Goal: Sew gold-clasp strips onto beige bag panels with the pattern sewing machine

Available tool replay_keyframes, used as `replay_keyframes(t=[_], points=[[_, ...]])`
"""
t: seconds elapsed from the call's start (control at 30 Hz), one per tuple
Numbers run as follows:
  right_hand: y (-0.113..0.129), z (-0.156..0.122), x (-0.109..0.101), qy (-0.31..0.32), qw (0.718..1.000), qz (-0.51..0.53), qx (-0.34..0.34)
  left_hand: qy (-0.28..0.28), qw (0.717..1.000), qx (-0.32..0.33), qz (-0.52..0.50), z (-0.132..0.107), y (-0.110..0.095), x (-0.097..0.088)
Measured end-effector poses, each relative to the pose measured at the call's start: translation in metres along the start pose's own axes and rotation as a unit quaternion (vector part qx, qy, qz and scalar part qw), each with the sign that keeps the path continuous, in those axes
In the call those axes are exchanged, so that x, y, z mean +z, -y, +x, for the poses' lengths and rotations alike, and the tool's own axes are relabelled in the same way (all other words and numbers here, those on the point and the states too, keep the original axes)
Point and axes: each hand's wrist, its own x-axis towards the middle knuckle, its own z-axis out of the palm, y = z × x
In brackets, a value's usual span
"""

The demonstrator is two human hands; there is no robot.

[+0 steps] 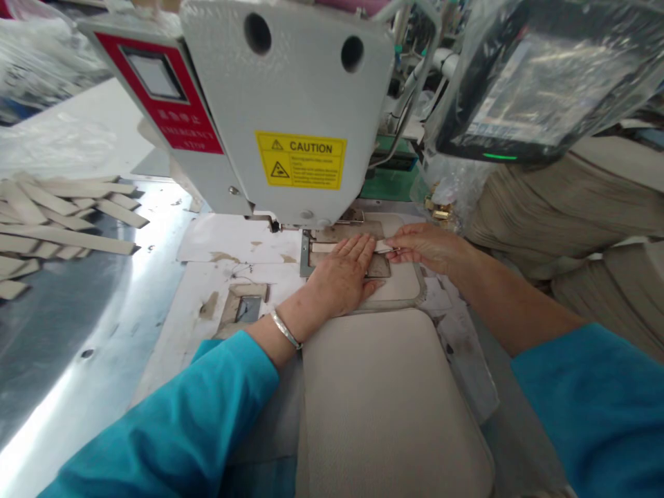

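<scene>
My left hand [339, 277] lies flat, fingers stretched, over a light strip [324, 247] and the metal clamp frame [305, 259] around it. Beneath them is a beige leather-like panel [407, 287] with rounded corners. At the strip's right end, my right hand [433, 247] is closed in a pinch on a small, thin metal tool [391, 250]; its exact kind is too small to make out. The head of an industrial sewing machine [306, 90] stands just beyond both hands. Closer to me is a larger beige panel [384, 394].
Several loose beige strips [67, 207] are piled on the metal table [119, 304] at left. Stacked brownish panels [565, 200] rise at right. A plastic-wrapped control screen [544, 90] hangs at upper right. An emergency stop box [160, 90] juts out beside the machine head.
</scene>
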Motion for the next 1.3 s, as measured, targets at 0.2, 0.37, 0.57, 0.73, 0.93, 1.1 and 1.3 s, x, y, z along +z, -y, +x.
replay_keyframes(t=[0.2, 0.37, 0.57, 0.73, 0.93, 1.1, 1.3], points=[[0.003, 0.0, 0.008, -0.037, 0.999, 0.014, 0.013, 0.019, 1.0, -0.007, 0.008, 0.001, -0.001, -0.002], [0.006, -0.001, 0.011, -0.056, 0.998, -0.017, 0.027, 0.015, 1.0, -0.005, 0.016, 0.001, -0.002, -0.002], [0.007, 0.004, 0.012, -0.061, 0.994, -0.077, 0.038, 0.005, 1.0, -0.004, 0.018, 0.001, -0.002, -0.001], [0.002, 0.012, 0.011, -0.078, 0.987, -0.133, 0.035, -0.006, 1.0, -0.007, 0.014, 0.001, -0.003, -0.001], [-0.004, 0.016, 0.004, -0.058, 0.969, -0.238, 0.035, -0.021, 0.999, -0.001, 0.036, 0.0, -0.005, 0.003], [-0.006, 0.015, 0.004, -0.042, 0.971, -0.23, 0.04, -0.041, 0.997, 0.038, 0.06, 0.002, -0.011, 0.006], [-0.007, 0.014, 0.004, -0.038, 0.974, -0.217, 0.047, -0.045, 0.995, -0.04, 0.073, -0.017, -0.006, -0.005]])
